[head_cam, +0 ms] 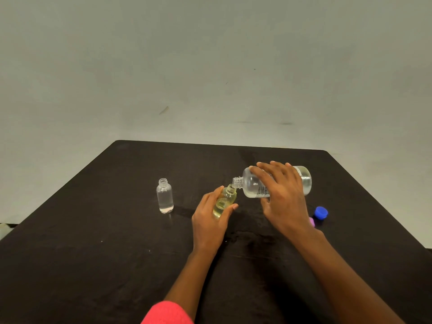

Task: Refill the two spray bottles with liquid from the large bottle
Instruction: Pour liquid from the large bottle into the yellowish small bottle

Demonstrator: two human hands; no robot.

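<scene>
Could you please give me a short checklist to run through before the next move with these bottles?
1. Small yellow-tinted bottle uncapped: ok, its neck is open.
2. Left hand holds that bottle: ok, fingers and thumb are curled round it and it is tilted toward the pour.
3. Large clear bottle lined up: ok, it is tipped almost level with its mouth at the small bottle's rim.
4. Right hand grips the large bottle: ok, from above.
5. Liquid flowing without spilling: cannot tell.
6. Second small clear bottle ready: ok, it is upright, uncapped and apart from both hands, with only a little liquid at its base.
</scene>
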